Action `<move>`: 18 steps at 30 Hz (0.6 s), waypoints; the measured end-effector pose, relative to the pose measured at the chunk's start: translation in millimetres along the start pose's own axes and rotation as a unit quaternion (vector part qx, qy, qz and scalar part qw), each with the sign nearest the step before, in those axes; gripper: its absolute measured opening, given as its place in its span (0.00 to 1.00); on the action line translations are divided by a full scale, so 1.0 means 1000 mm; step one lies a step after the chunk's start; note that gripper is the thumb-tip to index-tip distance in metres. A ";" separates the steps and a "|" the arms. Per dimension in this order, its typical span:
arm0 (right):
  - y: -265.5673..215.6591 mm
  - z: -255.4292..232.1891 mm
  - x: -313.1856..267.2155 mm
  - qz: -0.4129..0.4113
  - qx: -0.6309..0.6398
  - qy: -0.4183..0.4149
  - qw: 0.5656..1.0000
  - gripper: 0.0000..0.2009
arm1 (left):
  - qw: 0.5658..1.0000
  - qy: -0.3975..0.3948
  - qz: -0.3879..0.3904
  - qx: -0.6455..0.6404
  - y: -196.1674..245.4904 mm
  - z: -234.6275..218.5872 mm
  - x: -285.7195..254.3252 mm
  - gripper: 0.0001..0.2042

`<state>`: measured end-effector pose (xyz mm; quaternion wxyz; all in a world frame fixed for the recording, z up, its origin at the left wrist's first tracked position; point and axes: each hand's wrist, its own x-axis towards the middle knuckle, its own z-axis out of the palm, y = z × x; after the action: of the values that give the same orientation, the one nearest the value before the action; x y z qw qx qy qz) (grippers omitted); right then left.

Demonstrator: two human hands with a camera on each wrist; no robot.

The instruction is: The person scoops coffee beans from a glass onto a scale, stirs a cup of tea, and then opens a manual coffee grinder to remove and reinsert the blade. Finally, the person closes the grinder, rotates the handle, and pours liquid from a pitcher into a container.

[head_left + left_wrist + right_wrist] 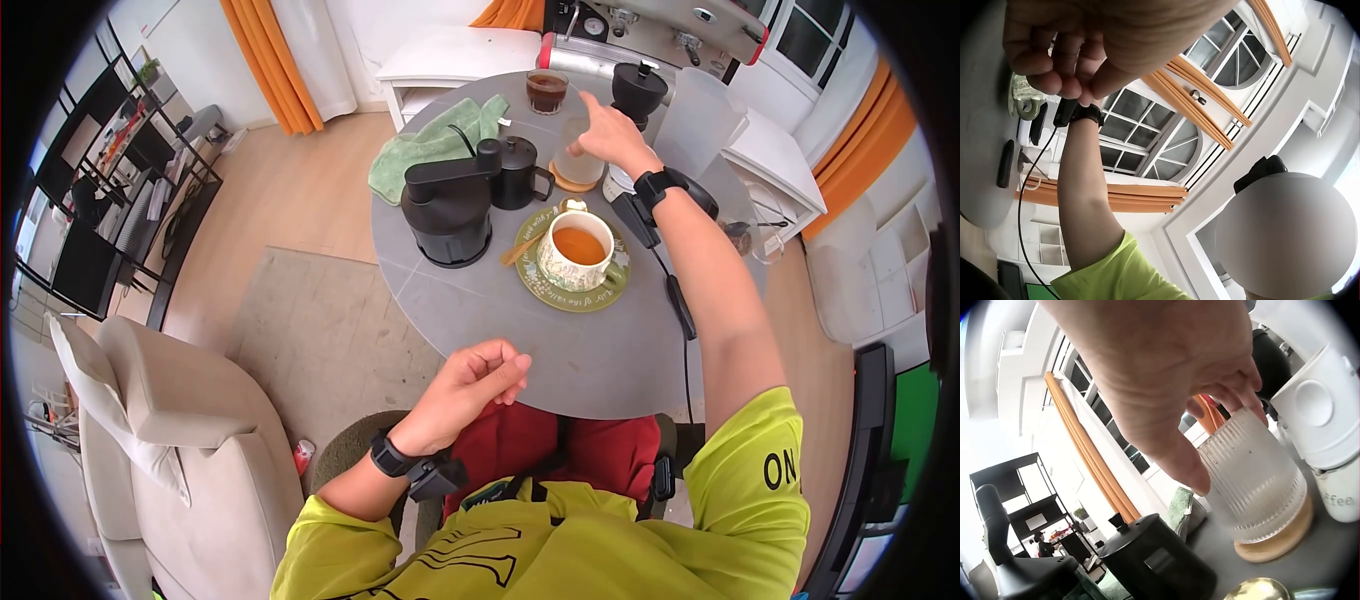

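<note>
My right hand [615, 140] reaches across the round table and grips a clear ribbed glass [1254, 481] near its rim, thumb on one side and fingers on the other. Under the glass is a round wooden coaster [1279, 542]. Over the near table edge, my left hand [480, 380] hangs loosely curled with nothing in it. Between the hands, a patterned cup [560, 268] of orange-brown drink sits on a green saucer [590, 301], a small wooden spoon [520, 250] beside it. A lidded black pot [515, 180] stands left of the glass.
A black kettle-like appliance [446, 220] and a green towel [425, 155] occupy the table's left side. A glass of dark drink [547, 93], a black grinder [638, 90] and a translucent container [700, 120] are at the back. A cable [686, 350] runs over the right edge.
</note>
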<state>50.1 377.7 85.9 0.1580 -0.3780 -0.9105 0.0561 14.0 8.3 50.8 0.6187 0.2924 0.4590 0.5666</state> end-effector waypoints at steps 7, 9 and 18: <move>0.001 0.002 0.001 -0.005 0.043 0.026 0.999 0.44 | 1.000 0.002 -0.002 0.002 0.000 0.000 0.001 0.10; -0.001 0.001 0.001 -0.004 0.041 0.024 0.999 0.44 | 1.000 0.002 -0.001 0.002 0.001 0.001 0.001 0.09; 0.002 0.012 0.003 0.007 0.032 -0.005 0.999 0.45 | 1.000 -0.004 -0.006 -0.001 -0.001 -0.003 0.001 0.08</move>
<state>45.7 381.7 75.3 0.1652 -0.3791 -0.9062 0.0886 11.7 8.9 48.9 0.6242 0.2915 0.4579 0.5619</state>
